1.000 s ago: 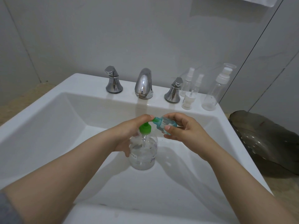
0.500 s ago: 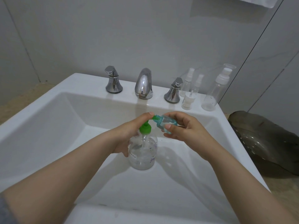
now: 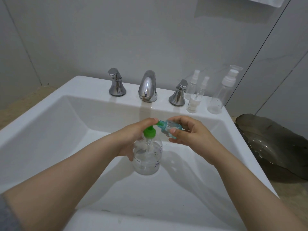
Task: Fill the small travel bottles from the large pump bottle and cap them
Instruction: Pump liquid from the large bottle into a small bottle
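Note:
A clear pump bottle (image 3: 147, 155) with a green pump head (image 3: 149, 131) stands in the white sink (image 3: 50, 124). My left hand (image 3: 133, 135) wraps round its neck, with fingers over the pump head. My right hand (image 3: 188, 130) pinches a small blue-tinted travel bottle (image 3: 171, 128), tilted on its side, its open neck right at the green spout under my left fingertips. Clear spray bottles (image 3: 195, 87) and a larger clear travel bottle (image 3: 221, 95) stand on the sink ledge at the back right.
A chrome faucet (image 3: 148, 87) with two handles (image 3: 116, 85) (image 3: 178, 94) lines the back ledge. A small white-capped piece (image 3: 193, 104) sits in front of the spray bottles. A dark glass dish (image 3: 275, 147) lies on the counter right of the sink.
The small bottle's neck has shifted slightly closer onto the spout; both hands stay nearly still over the pump bottle.

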The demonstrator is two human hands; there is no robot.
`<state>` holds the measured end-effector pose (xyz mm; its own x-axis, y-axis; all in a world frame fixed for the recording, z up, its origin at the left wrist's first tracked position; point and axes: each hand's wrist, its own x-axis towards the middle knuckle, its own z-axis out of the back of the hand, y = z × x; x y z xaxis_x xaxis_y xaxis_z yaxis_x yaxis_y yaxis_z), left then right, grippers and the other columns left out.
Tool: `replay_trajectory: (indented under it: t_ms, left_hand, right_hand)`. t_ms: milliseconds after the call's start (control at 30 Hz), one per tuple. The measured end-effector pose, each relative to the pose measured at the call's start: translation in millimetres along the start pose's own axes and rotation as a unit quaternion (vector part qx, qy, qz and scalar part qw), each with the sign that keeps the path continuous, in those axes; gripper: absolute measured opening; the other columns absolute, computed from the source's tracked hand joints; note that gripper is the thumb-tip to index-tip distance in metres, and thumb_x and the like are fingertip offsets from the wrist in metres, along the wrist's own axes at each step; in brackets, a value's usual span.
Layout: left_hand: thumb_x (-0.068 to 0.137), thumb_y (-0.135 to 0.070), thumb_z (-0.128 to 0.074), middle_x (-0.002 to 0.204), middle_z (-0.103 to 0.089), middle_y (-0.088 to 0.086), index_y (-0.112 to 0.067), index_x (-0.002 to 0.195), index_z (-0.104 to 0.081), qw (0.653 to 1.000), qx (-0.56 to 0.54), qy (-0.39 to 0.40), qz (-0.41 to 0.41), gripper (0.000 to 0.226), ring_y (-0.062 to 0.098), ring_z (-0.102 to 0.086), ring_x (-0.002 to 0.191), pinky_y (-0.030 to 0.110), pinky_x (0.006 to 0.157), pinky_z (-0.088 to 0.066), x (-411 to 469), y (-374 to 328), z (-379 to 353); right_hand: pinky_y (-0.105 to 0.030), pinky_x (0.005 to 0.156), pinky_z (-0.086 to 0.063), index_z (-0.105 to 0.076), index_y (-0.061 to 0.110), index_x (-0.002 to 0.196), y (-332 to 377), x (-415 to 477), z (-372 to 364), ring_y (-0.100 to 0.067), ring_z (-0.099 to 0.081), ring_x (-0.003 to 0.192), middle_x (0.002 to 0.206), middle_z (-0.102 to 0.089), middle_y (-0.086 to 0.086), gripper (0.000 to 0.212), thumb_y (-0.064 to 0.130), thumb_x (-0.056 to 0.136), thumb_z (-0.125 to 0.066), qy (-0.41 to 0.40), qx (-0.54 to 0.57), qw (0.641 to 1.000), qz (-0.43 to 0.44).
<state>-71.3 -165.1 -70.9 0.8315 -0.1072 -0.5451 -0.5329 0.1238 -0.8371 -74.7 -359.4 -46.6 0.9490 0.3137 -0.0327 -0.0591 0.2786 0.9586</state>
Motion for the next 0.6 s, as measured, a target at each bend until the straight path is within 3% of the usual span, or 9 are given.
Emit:
replay_trajectory:
  t_ms: [167,333,467,533,600]
  left_hand:
    - [0.084,-0.065,-0.058,0.147,-0.042,0.014,-0.03,0.135,-0.052,1.0,0.0,0.008,-0.003,0.061,0.044,-0.038,0.136,0.072,0.109,-0.025,-0.5,0.3,0.3]
    - [0.058,-0.072,-0.058,0.151,-0.038,0.012,-0.032,0.139,-0.048,1.0,0.013,0.02,0.001,0.09,0.044,-0.034,0.14,0.071,0.111,-0.023,-2.2,-0.7,0.0]
    - [0.067,-0.079,-0.059,0.158,-0.032,0.009,-0.034,0.146,-0.041,1.0,0.01,0.017,0.006,0.093,0.042,-0.027,0.145,0.069,0.111,-0.02,-2.7,0.1,-0.3]
    - [0.079,-0.079,-0.05,0.159,-0.03,0.008,-0.034,0.149,-0.037,1.0,0.0,0.015,0.009,0.084,0.042,-0.03,0.144,0.069,0.112,-0.017,-2.6,0.5,-0.6]
    - [0.078,-0.079,-0.045,0.157,-0.032,0.008,-0.034,0.148,-0.038,1.0,0.004,0.02,0.011,0.084,0.042,-0.033,0.142,0.069,0.113,-0.017,-3.6,-0.1,-0.8]
  right_hand:
    - [-0.03,0.084,-0.058,-0.064,0.012,0.113,0.8,-1.0,-0.5,-0.019,-0.067,0.094,0.11,-0.065,-0.006,0.023,0.004,0.093,-0.059,-0.001,-0.006,1.0,-0.008]
    - [-0.031,0.085,-0.058,-0.063,0.011,0.114,1.1,-1.0,-0.7,-0.021,-0.068,0.097,0.111,-0.065,-0.006,0.023,0.004,0.093,-0.059,0.001,-0.009,1.0,-0.01]
    - [-0.03,0.084,-0.058,-0.062,0.009,0.116,1.5,-0.5,-0.1,-0.02,-0.068,0.097,0.113,-0.065,-0.008,0.025,0.004,0.093,-0.059,-0.001,0.004,1.0,-0.007]
    - [-0.029,0.084,-0.058,-0.062,0.008,0.117,2.2,-0.6,0.5,-0.021,-0.068,0.098,0.114,-0.065,-0.008,0.025,0.005,0.092,-0.06,-0.003,0.016,1.0,-0.001]
    - [-0.028,0.084,-0.058,-0.062,0.008,0.116,2.4,-0.8,0.9,-0.02,-0.068,0.099,0.115,-0.065,-0.009,0.024,0.005,0.092,-0.06,-0.006,0.022,1.0,0.006]
